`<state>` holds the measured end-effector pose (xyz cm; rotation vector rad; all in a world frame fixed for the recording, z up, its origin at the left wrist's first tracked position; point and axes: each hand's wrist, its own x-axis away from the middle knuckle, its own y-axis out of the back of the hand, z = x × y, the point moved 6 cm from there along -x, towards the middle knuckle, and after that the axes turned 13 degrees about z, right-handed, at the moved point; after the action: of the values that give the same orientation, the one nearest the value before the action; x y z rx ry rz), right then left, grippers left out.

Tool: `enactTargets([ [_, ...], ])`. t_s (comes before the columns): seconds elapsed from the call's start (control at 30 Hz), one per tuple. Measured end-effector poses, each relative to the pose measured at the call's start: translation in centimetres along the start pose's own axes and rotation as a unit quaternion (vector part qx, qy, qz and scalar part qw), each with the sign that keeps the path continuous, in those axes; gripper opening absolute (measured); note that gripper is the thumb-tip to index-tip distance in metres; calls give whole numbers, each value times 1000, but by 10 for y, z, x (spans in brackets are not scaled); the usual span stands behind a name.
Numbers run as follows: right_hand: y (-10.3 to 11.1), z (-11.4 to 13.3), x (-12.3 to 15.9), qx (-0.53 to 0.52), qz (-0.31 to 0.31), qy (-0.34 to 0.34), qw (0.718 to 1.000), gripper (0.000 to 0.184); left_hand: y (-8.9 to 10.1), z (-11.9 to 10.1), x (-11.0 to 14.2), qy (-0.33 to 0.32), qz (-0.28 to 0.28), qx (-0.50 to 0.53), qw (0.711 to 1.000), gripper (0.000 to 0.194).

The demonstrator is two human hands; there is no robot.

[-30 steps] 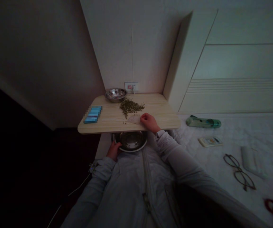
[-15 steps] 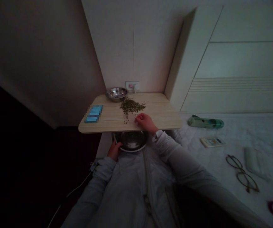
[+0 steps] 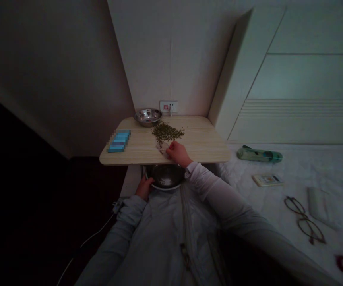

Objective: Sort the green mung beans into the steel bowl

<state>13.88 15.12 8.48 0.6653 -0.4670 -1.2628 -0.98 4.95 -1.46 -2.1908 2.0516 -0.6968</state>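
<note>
Head view: a dim room was shown, with deep shadow at the left. A pale, wood-grained desk [image 3: 202,137] with rounded corners was set against a light wall [image 3: 150,59], where a socket [image 3: 168,106] was fitted just above the far edge. Small green grains [image 3: 168,131] were spread in a loose heap over the middle of the desk, a few being scattered toward the near edge. A steel bowl [image 3: 148,123] was placed at the far left corner, and a blue-lit screen [image 3: 119,141] was laid near the left edge.

Between the heap and the near edge, a translucent scrap [image 3: 160,147] was pinched in the closed fingers [image 3: 172,147] of the right hand [image 3: 179,154]. Below the desk edge, a lower bowl [image 3: 165,184] was gripped at its left rim by the left hand [image 3: 144,187], thumb over the rim; its other fingers were hidden. To the right, a green bottle [image 3: 260,154], a phone [image 3: 268,180] and glasses [image 3: 303,217] were laid on a white quilted bed [image 3: 233,178] beneath a panelled headboard [image 3: 308,75].
</note>
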Motion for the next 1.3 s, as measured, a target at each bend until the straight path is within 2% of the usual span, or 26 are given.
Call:
enactTargets([
  [0.2,12,-10,5,-2,-23,-11,1000,7,0,4,-2,23,6,10,1000,40],
  [0.33,14,-16,7,-26,-8,-10,1000,8,1,6,-4,21,17,22,999,46],
  [0.5,19,-27,2,-122,4,17,992,7,2,7,-6,22,26,25,999,47],
  [0.63,28,-41,-5,-186,-17,38,982,8,1,5,-4,18,20,27,999,45],
  [0.9,32,-52,-9,-150,-64,8,987,13,1,5,-4,20,8,23,999,39],
  [1.3,27,-49,-7,-95,-50,14,994,14,-3,-1,0,20,10,-12,1000,35],
])
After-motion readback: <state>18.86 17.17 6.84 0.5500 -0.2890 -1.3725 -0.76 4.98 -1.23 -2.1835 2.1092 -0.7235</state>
